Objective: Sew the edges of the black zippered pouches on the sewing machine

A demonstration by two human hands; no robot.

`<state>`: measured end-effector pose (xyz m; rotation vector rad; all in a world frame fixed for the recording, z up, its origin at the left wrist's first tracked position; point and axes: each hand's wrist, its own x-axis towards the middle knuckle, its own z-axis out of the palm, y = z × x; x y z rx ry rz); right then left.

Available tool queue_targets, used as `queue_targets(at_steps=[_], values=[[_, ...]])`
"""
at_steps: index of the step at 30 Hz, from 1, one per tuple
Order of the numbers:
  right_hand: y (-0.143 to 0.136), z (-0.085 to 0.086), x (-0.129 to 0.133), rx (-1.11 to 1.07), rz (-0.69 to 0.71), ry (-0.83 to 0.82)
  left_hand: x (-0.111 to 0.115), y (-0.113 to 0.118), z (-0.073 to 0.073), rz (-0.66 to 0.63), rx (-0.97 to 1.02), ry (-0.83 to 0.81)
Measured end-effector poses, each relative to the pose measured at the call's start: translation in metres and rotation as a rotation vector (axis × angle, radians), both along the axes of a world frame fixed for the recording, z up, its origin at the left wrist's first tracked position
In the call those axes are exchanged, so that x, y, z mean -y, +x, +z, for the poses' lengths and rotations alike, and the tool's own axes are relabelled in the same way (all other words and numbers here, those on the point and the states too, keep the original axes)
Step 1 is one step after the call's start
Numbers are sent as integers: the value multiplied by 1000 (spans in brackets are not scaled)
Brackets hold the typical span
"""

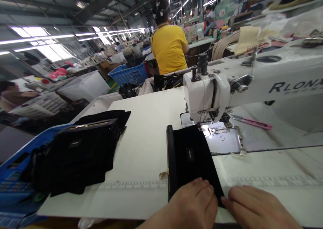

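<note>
A black fabric piece (pixel 193 155) with a small label and a zipper along its left side lies on the white sewing table (pixel 143 128). Its upper right corner reaches the presser foot of the white sewing machine (pixel 264 74). My left hand (pixel 193 202) rests on the lower part of the fabric, fingers together and curled over it. At the lower right edge of the fabric, my right hand (pixel 254 205) has its fingers closed, with the fingertips touching that edge. A gold zipper pull (pixel 163 174) sticks out to the left.
Stacked black fabric pieces (pixel 75 151) lie on the table's left side, over a blue basket (pixel 15 175). Pink-handled tweezers (pixel 254 122) rest behind the needle area. A person in a yellow shirt (pixel 168 48) sits ahead, facing away, beside another blue basket (pixel 130 74).
</note>
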<state>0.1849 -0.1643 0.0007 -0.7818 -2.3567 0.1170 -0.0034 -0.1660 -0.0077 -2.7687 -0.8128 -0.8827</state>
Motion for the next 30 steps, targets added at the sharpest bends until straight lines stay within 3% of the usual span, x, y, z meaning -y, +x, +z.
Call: queue_targets(at_steps=[7,17,25,30], values=[[4,-17,-17,152,39,-26,-13,-8,-4,-8,-159,-59],[-6,-13,-44,381,175,-1,-32,-16,7,-21,-217,-59],[-9,-16,-49,389,194,24,-34,-13,-2,-14,-123,-28],[-4,-9,-54,285,119,81,-41,-15,0,-37,-245,4]])
